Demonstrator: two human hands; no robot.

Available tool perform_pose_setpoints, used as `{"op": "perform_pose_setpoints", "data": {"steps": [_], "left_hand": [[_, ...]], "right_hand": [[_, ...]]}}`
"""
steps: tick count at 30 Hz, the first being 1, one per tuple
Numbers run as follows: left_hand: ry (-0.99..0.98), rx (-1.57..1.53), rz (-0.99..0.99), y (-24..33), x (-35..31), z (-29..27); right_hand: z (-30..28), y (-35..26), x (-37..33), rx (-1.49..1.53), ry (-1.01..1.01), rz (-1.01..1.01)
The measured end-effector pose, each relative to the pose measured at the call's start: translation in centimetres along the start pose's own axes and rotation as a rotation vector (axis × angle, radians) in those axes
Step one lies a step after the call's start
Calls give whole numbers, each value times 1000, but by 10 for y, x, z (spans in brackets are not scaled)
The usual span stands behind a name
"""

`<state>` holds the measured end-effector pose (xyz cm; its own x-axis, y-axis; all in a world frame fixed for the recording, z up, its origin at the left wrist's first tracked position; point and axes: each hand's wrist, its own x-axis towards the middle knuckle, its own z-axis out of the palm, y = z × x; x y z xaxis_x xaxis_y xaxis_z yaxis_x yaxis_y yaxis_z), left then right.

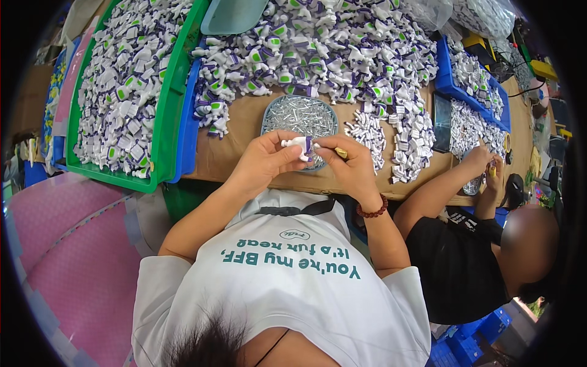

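Note:
My left hand (264,164) is closed, pinching a small white-and-purple plastic toy piece (296,143) between thumb and fingertips. Against that piece's right side, my right hand (356,170) is closed, its thumb and forefinger meeting at a tiny part too small to make out. A short yellow, brass-like tool (341,153) sticks out from the right fingers. Both hands are held over the near rim of a grey bowl (263,125) full of small silver metal pins (299,115).
A large heap of similar toy pieces (318,52) covers the table's far side. Small white parts (367,136) lie right of the bowl. At left stands a green tray (160,116) of pieces. A co-worker (455,263) sits at right, near a blue tray (449,79).

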<state>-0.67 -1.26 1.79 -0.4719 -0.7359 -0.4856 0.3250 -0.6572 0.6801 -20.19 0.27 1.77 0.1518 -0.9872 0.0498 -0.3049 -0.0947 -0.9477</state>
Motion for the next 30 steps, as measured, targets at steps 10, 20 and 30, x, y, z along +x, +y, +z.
{"op": "perform_pose_setpoints", "data": {"steps": [10,20,30], "left_hand": [[0,-53,-78,-3,1,0],[-46,-322,-240,-6,3,-7],[21,-29,-128,-9,5,-8]], "right_hand": [[-3,-1,1,-70,-35,-101],[-2,-3,-6,-308,21,-345],[0,2,-13,-443,-50,-385]]}}
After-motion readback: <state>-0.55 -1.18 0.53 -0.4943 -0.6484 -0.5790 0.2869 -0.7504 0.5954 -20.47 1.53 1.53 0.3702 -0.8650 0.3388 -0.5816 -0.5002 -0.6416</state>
